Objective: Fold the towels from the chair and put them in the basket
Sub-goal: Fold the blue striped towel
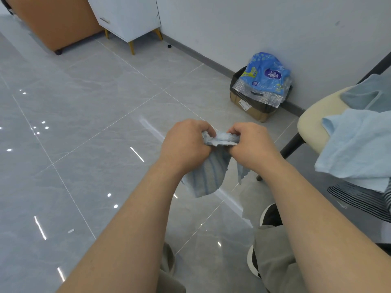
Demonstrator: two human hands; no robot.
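Observation:
A small blue striped towel (206, 176) hangs in the air in front of me, bunched along its top edge. My left hand (186, 144) and my right hand (251, 144) both grip that top edge, close together, knuckles up. To the right, a cream-seated chair (313, 123) holds more towels: a light blue one (359, 144) draped over the seat edge, a grey-blue one (368, 96) behind it, and a dark striped one (359, 199) below. No basket is in view.
Glossy grey tiled floor (84, 123) lies ahead and left. A cardboard box with a blue plastic package (262, 81) stands by the wall. A white cabinet (127, 15) on gold legs and a brown unit (55, 22) stand far back. My feet (268, 216) are below.

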